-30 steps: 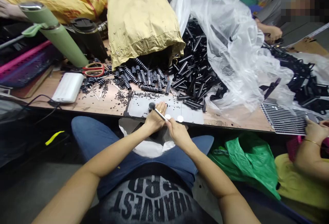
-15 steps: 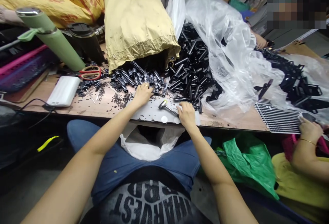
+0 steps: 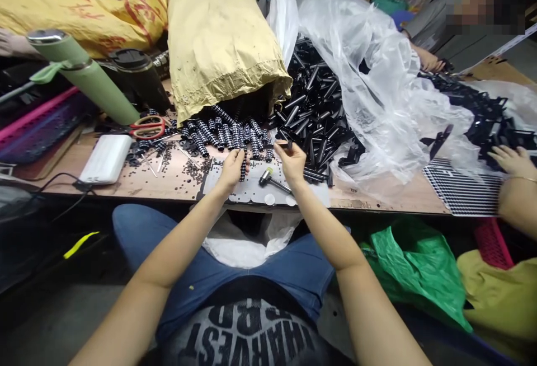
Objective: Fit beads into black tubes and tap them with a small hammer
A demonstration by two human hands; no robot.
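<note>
The left hand (image 3: 231, 169) is pinching a black-and-white ribbed spring (image 3: 243, 169) by its upper end, and the right hand (image 3: 291, 160) is closing its fingertips on a short black tube (image 3: 283, 144). With such shallow grips, either piece is risking slipping and dropping onto the small hammer (image 3: 272, 180) lying just below the right fingers. The spring is hanging upright below the left fingers, banded and stiff-looking; the tube is lying level above the right thumb, glossy and plain.

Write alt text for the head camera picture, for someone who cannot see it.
Seen from above, a seated person's left hand holds a ribbed black part and the right hand a small black tube over a cluttered workbench. A small hammer lies between the hands, with heaps of black tubes, a tan sack and clear plastic behind.
</note>
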